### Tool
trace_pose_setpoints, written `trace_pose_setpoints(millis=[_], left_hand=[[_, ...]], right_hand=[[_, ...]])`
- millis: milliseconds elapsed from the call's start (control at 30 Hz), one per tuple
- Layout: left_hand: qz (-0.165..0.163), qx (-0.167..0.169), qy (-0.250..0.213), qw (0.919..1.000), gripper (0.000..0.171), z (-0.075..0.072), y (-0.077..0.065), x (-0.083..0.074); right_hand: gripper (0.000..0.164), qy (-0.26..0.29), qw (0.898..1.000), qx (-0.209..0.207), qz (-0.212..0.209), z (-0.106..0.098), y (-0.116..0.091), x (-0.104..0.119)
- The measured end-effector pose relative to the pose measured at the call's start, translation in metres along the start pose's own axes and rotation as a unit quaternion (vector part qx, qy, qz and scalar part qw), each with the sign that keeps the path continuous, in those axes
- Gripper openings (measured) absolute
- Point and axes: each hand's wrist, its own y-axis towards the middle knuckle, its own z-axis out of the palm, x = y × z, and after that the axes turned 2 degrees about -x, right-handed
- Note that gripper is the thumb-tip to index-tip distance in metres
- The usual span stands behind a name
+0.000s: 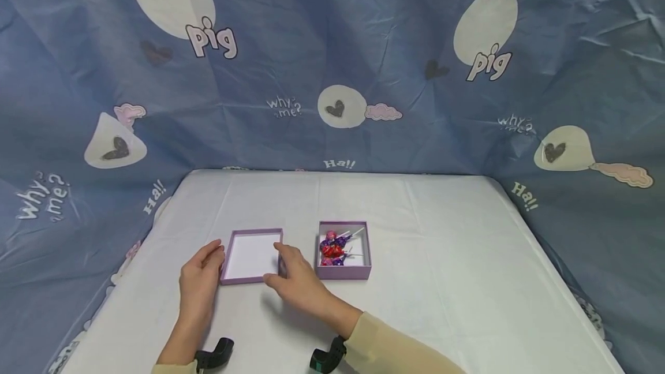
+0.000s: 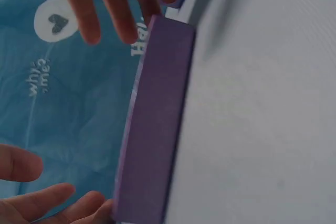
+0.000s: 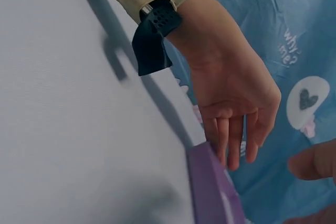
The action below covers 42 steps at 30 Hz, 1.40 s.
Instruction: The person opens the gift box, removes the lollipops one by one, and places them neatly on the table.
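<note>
A shallow purple box lid (image 1: 253,255) lies on the table with its white inside facing up. Beside its left edge is my left hand (image 1: 200,273), fingertips touching or very near the rim, fingers fairly straight. My right hand (image 1: 301,281) reaches over the lid's right edge, thumb and fingers spread apart. In the left wrist view the lid's purple side wall (image 2: 155,124) runs between the two hands. Right of the lid stands an uncovered purple box (image 1: 344,272), with several wrapped lollipops (image 1: 333,251) in red, pink and purple inside.
A white cloth covers the table (image 1: 447,281). Blue printed fabric (image 1: 291,33) hangs behind and at both sides. Black wrist straps (image 1: 215,355) show near both sleeves.
</note>
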Motion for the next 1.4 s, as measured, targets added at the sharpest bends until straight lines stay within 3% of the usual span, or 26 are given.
trace_pose_setpoints(millis=[367,867,1133,1400], left_hand=[[0.085,0.014,0.024,0.9960,0.040,0.014,-0.012,-0.030],[0.143,0.101,-0.021,0.9843,0.046,0.038,-0.025,-0.055],[0.177,0.192,-0.082,0.9617,0.052,0.058,-0.033,-0.059],[0.225,0.269,-0.106,0.9305,0.063,0.085,-0.037,-0.050]], right_hand=[[0.065,-0.024,0.999,0.018,-0.032,-0.028,-0.003,0.008],[0.056,-0.018,0.998,0.003,-0.058,-0.078,-0.011,0.008],[0.053,-0.015,0.998,-0.009,-0.059,-0.099,-0.010,-0.010],[0.053,0.008,0.999,0.007,-0.036,-0.114,-0.006,-0.029]])
